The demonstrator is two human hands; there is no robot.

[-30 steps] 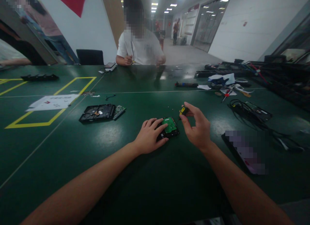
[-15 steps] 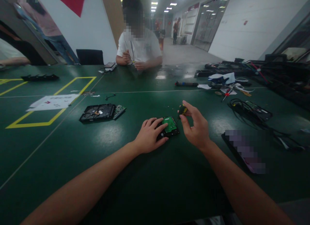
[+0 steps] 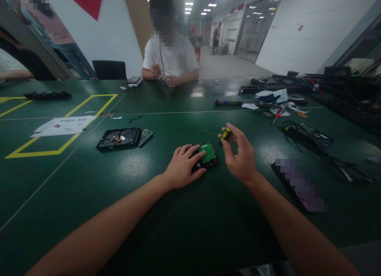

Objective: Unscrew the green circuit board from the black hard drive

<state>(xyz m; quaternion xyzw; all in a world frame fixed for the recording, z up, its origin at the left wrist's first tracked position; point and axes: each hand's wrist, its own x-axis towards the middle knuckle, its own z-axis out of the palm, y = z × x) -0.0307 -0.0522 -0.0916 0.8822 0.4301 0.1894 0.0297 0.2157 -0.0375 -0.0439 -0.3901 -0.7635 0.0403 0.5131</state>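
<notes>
A hard drive [image 3: 212, 163] lies on the green table with its green circuit board [image 3: 207, 152] facing up. My left hand [image 3: 186, 167] holds it from the left, fingers spread across the top and thumb along the near edge, covering its left part. Between the thumb and fingers of my right hand [image 3: 242, 157] is a black and yellow screwdriver [image 3: 225, 135], tilted, its thin shaft pointing down to the drive's right edge. Whether the tip sits in a screw is too small to tell. A few tiny bits, perhaps screws, lie just beyond the drive.
Left of my hands sits another hard drive [image 3: 119, 139] beside a loose circuit board [image 3: 145, 137]. On the right are a phone-like slab [image 3: 299, 184] and black cables [image 3: 315, 145]. A person [image 3: 169, 58] sits opposite. Paper sheets [image 3: 64, 125] lie at the left.
The screwdriver's handle has turned in my right fingers, showing more of its yellow side. My left hand and the drive keep their places; the view has shifted slightly.
</notes>
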